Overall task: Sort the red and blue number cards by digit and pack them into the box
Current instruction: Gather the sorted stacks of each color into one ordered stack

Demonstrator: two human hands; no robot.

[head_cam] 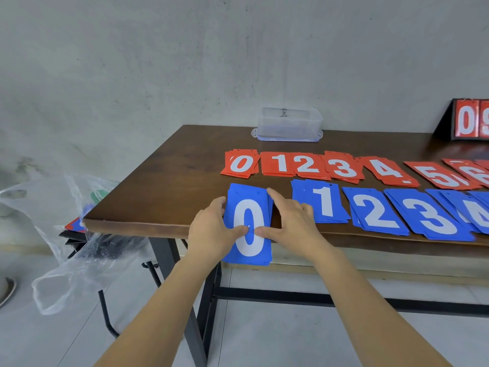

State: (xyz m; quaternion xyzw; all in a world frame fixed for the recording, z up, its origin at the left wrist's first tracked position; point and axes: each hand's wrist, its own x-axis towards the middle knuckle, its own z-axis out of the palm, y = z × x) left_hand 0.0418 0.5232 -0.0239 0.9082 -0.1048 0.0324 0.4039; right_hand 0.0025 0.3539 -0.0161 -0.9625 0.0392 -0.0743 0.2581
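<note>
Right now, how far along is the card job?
Done: red stacks and blue stacks lie sorted by digit on the table. In hand: left hand and right hand grip the blue 0 stack at its edge. Left: no cards show in the box; packing not begun.

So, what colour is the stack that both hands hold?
Blue stack with a white 0; head view.
</note>
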